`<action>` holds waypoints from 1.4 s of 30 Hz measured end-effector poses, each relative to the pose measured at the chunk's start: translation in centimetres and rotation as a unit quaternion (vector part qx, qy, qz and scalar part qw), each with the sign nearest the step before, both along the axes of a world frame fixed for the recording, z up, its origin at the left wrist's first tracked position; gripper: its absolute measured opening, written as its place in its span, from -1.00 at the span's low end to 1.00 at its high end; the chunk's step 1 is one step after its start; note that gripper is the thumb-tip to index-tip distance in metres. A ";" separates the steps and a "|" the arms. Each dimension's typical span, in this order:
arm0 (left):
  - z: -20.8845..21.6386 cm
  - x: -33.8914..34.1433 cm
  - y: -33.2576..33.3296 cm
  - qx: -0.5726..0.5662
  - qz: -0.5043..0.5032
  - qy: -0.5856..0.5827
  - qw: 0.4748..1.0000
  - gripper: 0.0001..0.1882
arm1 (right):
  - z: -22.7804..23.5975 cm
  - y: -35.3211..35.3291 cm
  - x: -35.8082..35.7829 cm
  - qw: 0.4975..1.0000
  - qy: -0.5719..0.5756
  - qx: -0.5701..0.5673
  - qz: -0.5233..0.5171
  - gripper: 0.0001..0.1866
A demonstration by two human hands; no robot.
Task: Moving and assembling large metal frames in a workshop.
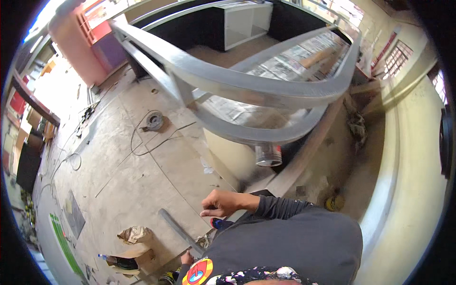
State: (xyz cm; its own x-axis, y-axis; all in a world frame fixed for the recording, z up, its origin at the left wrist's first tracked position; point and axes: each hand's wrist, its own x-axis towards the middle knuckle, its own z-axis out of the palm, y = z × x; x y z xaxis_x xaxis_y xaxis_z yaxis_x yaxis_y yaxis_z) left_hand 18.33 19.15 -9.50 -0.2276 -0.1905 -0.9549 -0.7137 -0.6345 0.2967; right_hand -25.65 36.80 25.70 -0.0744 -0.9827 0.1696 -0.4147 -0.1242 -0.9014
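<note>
My right hand [219,203], at the end of a dark sleeve, hangs in front of my body over the floor. Its fingers are loosely curled in, and nothing shows in them. Lower down, my left hand [187,257] is small and partly hidden by my dark shirt. It is close to the lower end of a long grey bar [175,225]; whether it touches the bar I cannot tell. Ahead stands a large curved frame [256,88] coated in grey. A clear container [268,156] is just under the frame's lower curved rail.
An opened cardboard box [142,256] with dark things in it and a crumpled brown bag [134,234] are at the lower left. A round grey object [154,121] and a looping cable [137,153] lie on the floor. A pale curved piece [401,190] rises at the right.
</note>
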 end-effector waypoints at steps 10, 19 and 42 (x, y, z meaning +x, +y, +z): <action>6.4 -19.5 -9.4 -0.331 -0.103 0.146 0.927 -0.57 | -5.3 -6.4 -3.5 0.946 -0.252 0.098 -0.180 -0.66; 25.2 -56.1 -20.3 -0.146 -0.005 0.478 0.866 -0.41 | -8.2 -6.6 -10.0 0.536 -0.635 -0.314 -0.459 -0.05; 31.3 -78.8 -23.4 -0.110 0.146 0.564 0.805 0.06 | -4.9 -11.3 -13.7 0.288 -0.446 -0.384 -0.756 -0.54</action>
